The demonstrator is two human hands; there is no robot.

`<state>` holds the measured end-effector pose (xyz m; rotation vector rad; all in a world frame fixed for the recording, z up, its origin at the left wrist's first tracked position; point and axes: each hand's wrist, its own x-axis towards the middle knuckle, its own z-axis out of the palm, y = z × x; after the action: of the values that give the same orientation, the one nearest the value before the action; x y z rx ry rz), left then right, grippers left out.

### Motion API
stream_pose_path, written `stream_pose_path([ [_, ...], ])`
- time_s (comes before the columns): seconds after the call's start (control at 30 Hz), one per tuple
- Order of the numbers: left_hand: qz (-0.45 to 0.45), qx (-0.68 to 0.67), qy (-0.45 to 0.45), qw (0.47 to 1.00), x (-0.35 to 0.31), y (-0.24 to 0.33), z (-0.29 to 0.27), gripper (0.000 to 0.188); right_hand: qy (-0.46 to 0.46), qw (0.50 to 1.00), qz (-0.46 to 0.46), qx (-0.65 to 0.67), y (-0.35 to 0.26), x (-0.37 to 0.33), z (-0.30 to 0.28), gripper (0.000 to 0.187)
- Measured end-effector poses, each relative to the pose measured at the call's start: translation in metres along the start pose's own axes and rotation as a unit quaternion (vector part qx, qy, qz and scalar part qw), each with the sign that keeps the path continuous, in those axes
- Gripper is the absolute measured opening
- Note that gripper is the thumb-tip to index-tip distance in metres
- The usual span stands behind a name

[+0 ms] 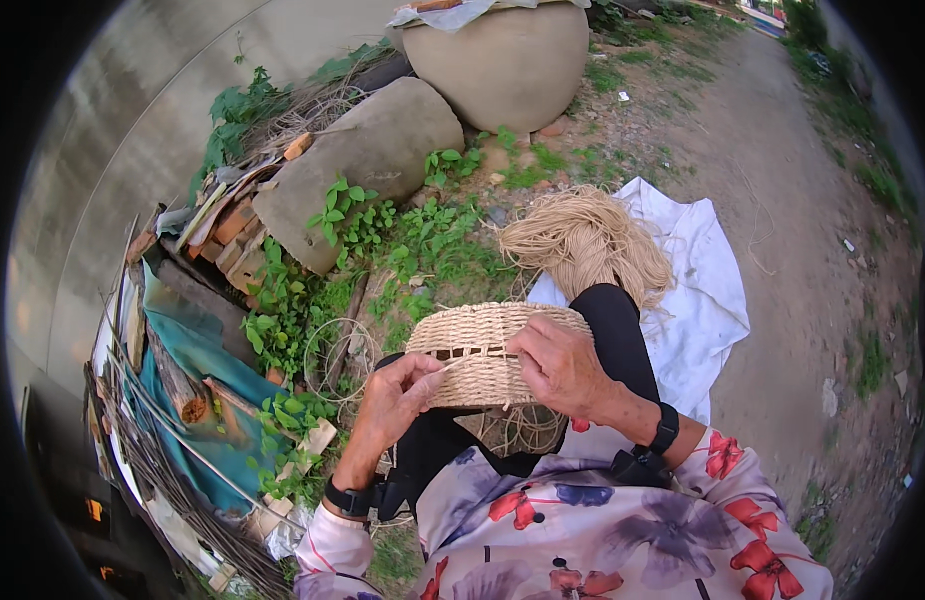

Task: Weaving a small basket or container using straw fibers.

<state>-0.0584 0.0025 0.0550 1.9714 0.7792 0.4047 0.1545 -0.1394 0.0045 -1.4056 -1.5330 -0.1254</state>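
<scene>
A pale straw-coloured woven basket (472,322) rests across my lap, its side turned up. A row of open gaps, crossed by upright strands, runs through the weave. At the left end of this row, my left hand (394,398) pinches a thin strand of cord (445,368) between thumb and fingertips. My right hand (562,368) is closed against the right part of the basket, fingers bent at the end of the gaps. Whether it also pinches a strand is hidden.
A large hank of tan cord (587,240) lies on a white cloth (697,255) beyond my right knee. Loose cord loops (337,365) lie left of my legs. Farther off are a clay pipe (382,145), a big jar (497,65), and stacked bricks and wood (232,235).
</scene>
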Motion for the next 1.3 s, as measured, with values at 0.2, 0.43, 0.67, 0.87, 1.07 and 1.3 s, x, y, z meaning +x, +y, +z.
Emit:
stream_pose_path([
  [0.2,0.044,0.059,0.043,0.996,0.008,-0.003,-0.002,0.01,-0.058,0.998,0.005,0.001,-0.005,0.005,-0.001,0.016],
  [0.43,0.083,0.033,0.051,0.995,0.014,-0.011,-0.002,0.011,-0.13,0.99,-0.052,-0.03,-0.014,0.039,0.003,0.013],
  [0.67,0.104,0.024,0.061,0.992,0.014,-0.027,-0.002,0.014,-0.206,0.976,-0.061,-0.048,-0.016,0.056,0.002,0.004],
  [0.87,0.108,-0.001,0.061,0.992,0.015,-0.031,-0.003,0.014,-0.263,0.959,-0.059,-0.082,-0.02,0.067,0.013,0.016],
  [1.07,0.082,-0.047,0.038,0.995,0.005,-0.03,-0.02,0.008,-0.235,0.97,0.037,0.054,-0.009,0.074,-0.007,0.031],
  [1.3,0.114,-0.228,-0.051,0.966,-0.021,0.044,-0.027,0.012,-0.279,0.915,-0.035,0.289,-0.069,0.085,0.02,0.076],
])
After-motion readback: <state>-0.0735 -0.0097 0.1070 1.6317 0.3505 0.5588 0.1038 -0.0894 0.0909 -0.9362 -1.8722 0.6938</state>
